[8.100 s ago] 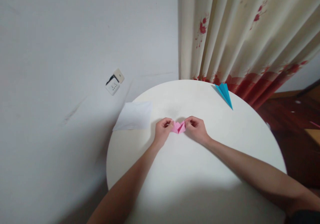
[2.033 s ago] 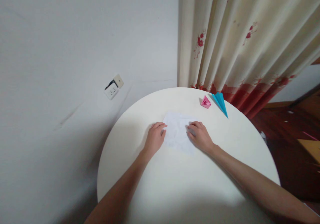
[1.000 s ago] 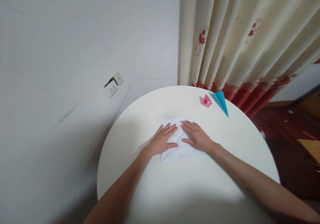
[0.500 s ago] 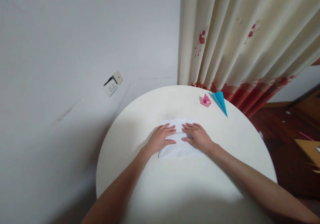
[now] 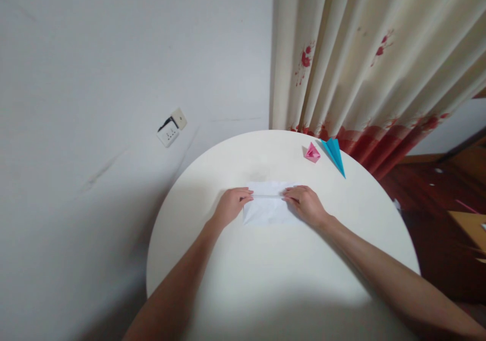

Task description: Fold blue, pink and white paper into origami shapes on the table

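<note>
A white sheet of paper (image 5: pixel 268 207) lies in the middle of the round white table (image 5: pixel 281 275), with its near part folded up toward the far edge. My left hand (image 5: pixel 230 205) pinches the sheet's left end, fingers curled on it. My right hand (image 5: pixel 305 205) pinches its right end in the same way. The two hands sit level with each other, a paper's width apart.
A small pink folded paper figure (image 5: pixel 312 153) and a blue paper plane (image 5: pixel 335 153) lie at the table's far right edge, by a cream curtain with red flowers (image 5: pixel 364 57). A wall socket (image 5: pixel 170 129) sits on the white wall to the left. Dark wooden floor shows at right.
The pink figure went from my hands to the far right of the table. The white sheet came to the centre; my flat hands have now moved apart to its ends, with its near part folded up.
</note>
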A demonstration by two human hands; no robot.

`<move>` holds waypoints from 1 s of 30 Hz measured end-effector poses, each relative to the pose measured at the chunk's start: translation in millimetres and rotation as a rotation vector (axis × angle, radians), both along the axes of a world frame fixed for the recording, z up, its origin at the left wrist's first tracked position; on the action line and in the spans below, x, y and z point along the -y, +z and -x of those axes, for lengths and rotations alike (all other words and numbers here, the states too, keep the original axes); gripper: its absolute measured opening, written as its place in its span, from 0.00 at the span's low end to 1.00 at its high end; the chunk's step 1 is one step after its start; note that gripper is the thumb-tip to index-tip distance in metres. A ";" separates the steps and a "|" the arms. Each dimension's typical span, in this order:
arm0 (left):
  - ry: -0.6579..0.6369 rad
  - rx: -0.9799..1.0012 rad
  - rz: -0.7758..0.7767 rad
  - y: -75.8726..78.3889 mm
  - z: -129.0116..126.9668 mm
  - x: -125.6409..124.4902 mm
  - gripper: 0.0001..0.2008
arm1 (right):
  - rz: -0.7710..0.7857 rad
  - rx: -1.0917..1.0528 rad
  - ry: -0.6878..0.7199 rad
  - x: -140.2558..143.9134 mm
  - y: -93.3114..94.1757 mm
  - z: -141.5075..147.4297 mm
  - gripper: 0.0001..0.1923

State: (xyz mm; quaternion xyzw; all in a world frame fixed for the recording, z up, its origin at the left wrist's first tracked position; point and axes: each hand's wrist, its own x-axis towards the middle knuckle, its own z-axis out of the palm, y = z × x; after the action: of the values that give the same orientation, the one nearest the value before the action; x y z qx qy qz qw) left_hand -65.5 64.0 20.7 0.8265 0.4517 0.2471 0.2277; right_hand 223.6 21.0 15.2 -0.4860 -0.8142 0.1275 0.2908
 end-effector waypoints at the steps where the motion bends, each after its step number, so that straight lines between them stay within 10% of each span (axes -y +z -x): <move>1: 0.015 0.006 -0.001 0.5 1.9 -1.5 0.09 | -0.001 0.000 -0.003 -0.1 1.2 -0.9 0.12; 8: 0.047 0.021 -0.028 -0.5 8.0 -6.4 0.09 | 0.001 0.052 -0.162 1.0 1.3 -4.0 0.13; 30: -0.004 0.133 -0.448 19.7 0.0 0.3 0.08 | -0.367 -0.231 0.007 -1.5 5.8 -2.7 0.09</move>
State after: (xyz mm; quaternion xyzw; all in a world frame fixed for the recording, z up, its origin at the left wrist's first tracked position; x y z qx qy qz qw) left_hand -65.4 63.8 40.4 0.8392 0.3677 0.3947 0.0684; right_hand 226.3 22.5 21.0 -0.4044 -0.7866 0.0332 0.4654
